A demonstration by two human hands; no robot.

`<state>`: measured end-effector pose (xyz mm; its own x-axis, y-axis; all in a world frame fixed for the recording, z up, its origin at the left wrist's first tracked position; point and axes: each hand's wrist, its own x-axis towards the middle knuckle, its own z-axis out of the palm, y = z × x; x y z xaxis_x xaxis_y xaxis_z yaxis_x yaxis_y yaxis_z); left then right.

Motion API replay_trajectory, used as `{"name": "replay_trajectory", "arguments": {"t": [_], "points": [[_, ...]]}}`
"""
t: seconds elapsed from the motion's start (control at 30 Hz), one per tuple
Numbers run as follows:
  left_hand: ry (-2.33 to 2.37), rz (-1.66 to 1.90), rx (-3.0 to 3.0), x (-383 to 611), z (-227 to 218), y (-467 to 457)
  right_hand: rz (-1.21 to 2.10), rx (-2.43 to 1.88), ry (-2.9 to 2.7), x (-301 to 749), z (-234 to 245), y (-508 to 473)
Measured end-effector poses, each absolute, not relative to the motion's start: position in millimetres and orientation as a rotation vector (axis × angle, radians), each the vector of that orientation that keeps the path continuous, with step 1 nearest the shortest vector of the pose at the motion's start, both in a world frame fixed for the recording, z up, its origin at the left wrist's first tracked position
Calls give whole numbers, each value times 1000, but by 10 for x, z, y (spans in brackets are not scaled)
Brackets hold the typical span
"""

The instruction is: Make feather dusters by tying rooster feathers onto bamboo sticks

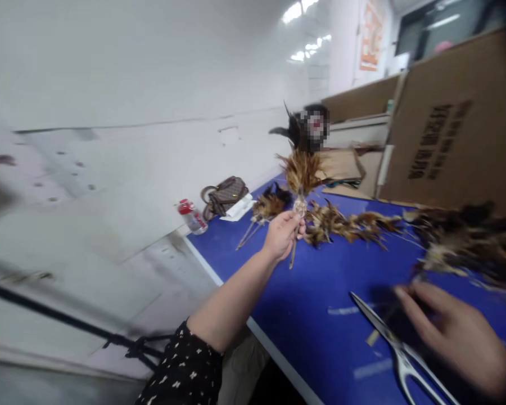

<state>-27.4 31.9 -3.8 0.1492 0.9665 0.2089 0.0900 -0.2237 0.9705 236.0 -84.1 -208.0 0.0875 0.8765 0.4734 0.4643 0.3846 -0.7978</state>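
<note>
My left hand (283, 235) is closed around the thin stick of a feather bundle (301, 171), held upright above the table. Its feathers are brown and golden, with long black ones at the top and a pale bound part just above my fingers. My right hand (451, 332) is blurred at the lower right, with thumb and forefinger pinched together. Something small and dark shows at those fingertips, too smeared to name. Silver scissors (398, 349) lie slightly spread on the table just left of my right hand.
On the blue table (320, 349) lie loose brown feathers (346, 222), a darker feather pile (468, 242) and another feather bundle (272, 202). A handbag (225, 197) and a red-capped bottle (191, 216) stand by the white wall. A cardboard box (455, 124) borders the back right.
</note>
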Motion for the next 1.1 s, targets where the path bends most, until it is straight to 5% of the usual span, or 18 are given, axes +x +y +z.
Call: {"name": "replay_trajectory", "arguments": {"t": [0.2,0.53,0.93,1.1], "points": [[798,1133,1459,657,-277,-35,509,-1564,-1294,3154,-1530,-930],[604,1338,1472,1561,-45,20,459,-1616,-1390,3657,-1694,-910],[706,1474,1773,581,706,534,595,-1364,-1614,3135,-2145,-625],[702,1623,1783,232,936,759,410,-1301,-1801,2563,-1729,-71]]}}
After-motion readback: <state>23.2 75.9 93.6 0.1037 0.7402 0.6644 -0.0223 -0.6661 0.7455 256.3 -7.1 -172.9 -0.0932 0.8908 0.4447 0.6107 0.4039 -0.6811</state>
